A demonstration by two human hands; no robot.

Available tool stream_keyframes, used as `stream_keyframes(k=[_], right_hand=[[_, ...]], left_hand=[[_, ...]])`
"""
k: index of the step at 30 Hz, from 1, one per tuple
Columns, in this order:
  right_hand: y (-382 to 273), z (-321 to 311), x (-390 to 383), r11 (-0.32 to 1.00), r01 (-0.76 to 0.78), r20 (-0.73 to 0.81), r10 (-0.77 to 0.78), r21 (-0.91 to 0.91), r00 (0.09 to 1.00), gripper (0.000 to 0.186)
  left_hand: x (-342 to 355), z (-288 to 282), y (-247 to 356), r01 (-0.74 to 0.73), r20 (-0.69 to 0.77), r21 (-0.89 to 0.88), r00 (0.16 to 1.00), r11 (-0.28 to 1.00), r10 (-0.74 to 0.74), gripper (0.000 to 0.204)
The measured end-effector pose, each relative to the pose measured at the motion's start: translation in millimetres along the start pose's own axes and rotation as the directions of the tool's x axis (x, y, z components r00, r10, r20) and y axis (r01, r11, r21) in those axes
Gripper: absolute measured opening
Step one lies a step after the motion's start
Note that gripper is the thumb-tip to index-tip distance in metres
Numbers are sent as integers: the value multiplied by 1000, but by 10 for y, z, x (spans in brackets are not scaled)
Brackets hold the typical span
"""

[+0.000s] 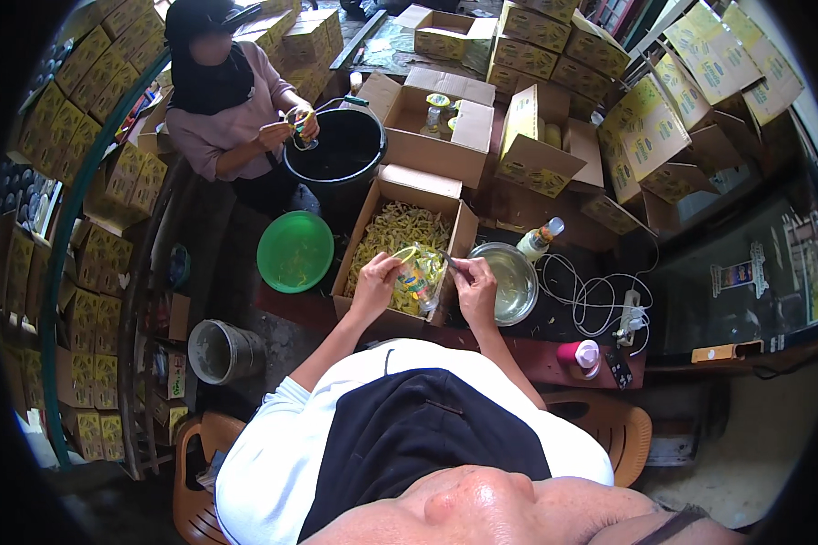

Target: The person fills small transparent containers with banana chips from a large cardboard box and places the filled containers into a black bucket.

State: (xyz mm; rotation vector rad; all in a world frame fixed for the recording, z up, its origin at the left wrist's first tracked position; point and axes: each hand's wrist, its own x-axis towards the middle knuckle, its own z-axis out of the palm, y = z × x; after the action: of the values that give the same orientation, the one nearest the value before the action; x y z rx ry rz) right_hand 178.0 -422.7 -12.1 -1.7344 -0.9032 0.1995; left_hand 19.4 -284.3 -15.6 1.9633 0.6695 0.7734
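My left hand (379,280) is closed in a pinch on a yellow strip (405,252) that curves over toward the right. My right hand (474,283) is closed round a thin dark tool (447,260) whose kind I cannot make out. Between both hands is a clear plastic container with a colourful label (417,287); which fingers support it is unclear. Just beneath lies an open carton (468,227), filled with curled yellow strips (395,222). A metal bowl of liquid (509,313) stands beside my right hand.
Left of the carton are a green basin (273,259) and a grey bucket (218,350). Across from me, a person (223,118) handles a small container over a black bucket (379,163). A bottle (541,238), white cables (577,295) and a pink-and-white cup (580,357) are at right.
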Motion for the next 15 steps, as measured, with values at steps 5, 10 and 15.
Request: stream_keyframes(k=[5, 10, 15], right_hand=[[-239, 93, -1, 979, 172, 11, -172, -113, 985, 14], [-207, 208, 11, 944, 265, 62, -257, -196, 964, 17], [-93, 335, 17, 918, 289, 97, -273, -271, 957, 18]], left_hand=[[-33, 63, 144, -163, -19, 222, 985, 961, 172, 12], [-28, 54, 216, -176, -15, 244, 983, 954, 185, 13], [-61, 105, 148, -155, -13, 235, 987, 960, 163, 12]])
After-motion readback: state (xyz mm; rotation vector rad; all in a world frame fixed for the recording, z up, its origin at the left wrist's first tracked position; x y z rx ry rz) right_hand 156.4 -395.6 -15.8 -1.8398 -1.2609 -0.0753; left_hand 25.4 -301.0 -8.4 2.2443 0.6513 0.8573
